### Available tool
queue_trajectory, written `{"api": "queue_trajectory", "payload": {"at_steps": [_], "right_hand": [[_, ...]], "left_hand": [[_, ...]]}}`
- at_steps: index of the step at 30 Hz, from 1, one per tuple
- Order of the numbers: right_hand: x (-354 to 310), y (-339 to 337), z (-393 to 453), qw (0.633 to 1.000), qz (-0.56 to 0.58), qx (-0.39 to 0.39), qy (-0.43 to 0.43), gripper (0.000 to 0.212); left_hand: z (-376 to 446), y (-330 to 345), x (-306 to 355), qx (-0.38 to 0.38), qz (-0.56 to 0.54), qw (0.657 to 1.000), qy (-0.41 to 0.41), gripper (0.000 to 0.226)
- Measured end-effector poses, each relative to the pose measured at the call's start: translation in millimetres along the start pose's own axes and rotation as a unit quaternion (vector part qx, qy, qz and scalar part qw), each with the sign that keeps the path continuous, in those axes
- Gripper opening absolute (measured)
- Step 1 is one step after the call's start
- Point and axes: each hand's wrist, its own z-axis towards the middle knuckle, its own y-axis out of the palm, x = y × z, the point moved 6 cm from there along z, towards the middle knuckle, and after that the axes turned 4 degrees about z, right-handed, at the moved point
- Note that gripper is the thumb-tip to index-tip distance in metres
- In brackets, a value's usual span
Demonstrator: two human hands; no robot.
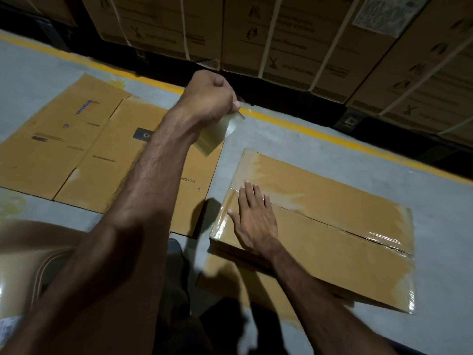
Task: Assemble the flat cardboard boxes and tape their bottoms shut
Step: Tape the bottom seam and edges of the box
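My right hand (256,221) lies flat, fingers straight, on the glossy taped seam of the assembled cardboard box (332,226) on the grey concrete floor (281,139). My left hand (210,98) is raised above it, fingers curled, pinching a clear, shiny strip of tape (217,134). A flattened, matte brown box (76,149) lies to the left.

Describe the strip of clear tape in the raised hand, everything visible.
The tape strip is clear, glossy and faintly yellowish, a short wide piece. The left hand pinches its upper end, raised above the flat cardboard sheet. It hangs loose and slanted down beside the wrist, its lower end free, apparently touching nothing but the fingers.
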Motion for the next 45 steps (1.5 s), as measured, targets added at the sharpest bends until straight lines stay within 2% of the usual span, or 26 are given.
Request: {"api": "queue_trajectory", "payload": {"at_steps": [5, 7, 9, 11, 14, 17, 22, 30, 35, 41, 45], "right_hand": [[17.4, 28.6, -53.6, 0.998, 0.055, 0.036, 0.013, 0.060], [28.8, 35.1, -72.2, 0.997, 0.050, 0.060, 0.009, 0.053], [38.9, 37.1, -83.1, 0.997, 0.044, 0.067, -0.001, 0.057], [38.6, 27.1, -86.0, 0.997, 0.047, 0.061, -0.013, 0.052], [15.1, 3.6, -63.5, 0.996, 0.081, 0.031, -0.005, 0.067], [-16.3, -2.8, -24.1, 0.998, 0.052, 0.021, -0.018, 0.080], [-5.0, -0.8, 1.0, 0.995, 0.098, 0.007, 0.025, 0.078], [109.8, 6.7, -63.8, 0.984, 0.128, 0.020, 0.127, 0.079], [197.3, 1.2, -119.3, 0.970, 0.120, 0.034, 0.207, 0.078], [294.9, 2.5, -182.0, 0.938, 0.077, 0.063, 0.333, 0.078], [325.8, 2.3, -197.9, 0.913, 0.073, 0.089, 0.390, 0.080]], "left_hand": [[-0.3, 13.7, 7.2, -0.006, 0.003, 1.000, 0.005, 0.015], [-2.6, 19.2, 10.0, -0.011, 0.010, 1.000, 0.008, 0.009], [-4.5, 22.9, 10.6, -0.015, 0.018, 1.000, 0.010, 0.008], [-4.4, 24.9, 10.3, -0.015, 0.024, 1.000, 0.012, 0.014], [-2.7, 26.7, 11.4, -0.011, 0.027, 1.000, 0.011, 0.017], [-1.1, 30.9, 10.3, -0.006, 0.033, 0.999, 0.011, 0.011], [2.1, 50.3, 7.7, -0.032, 0.059, 0.998, 0.009, 0.007], [0.6, 90.4, 17.8, -0.062, 0.066, 0.996, 0.024, 0.009], [-5.0, 146.8, 35.9, -0.084, 0.080, 0.992, 0.043, 0.007], [-22.9, 239.8, 62.3, -0.171, 0.091, 0.979, 0.069, 0.005], [-34.1, 290.0, 73.6, -0.219, 0.086, 0.968, 0.086, 0.003]]}}
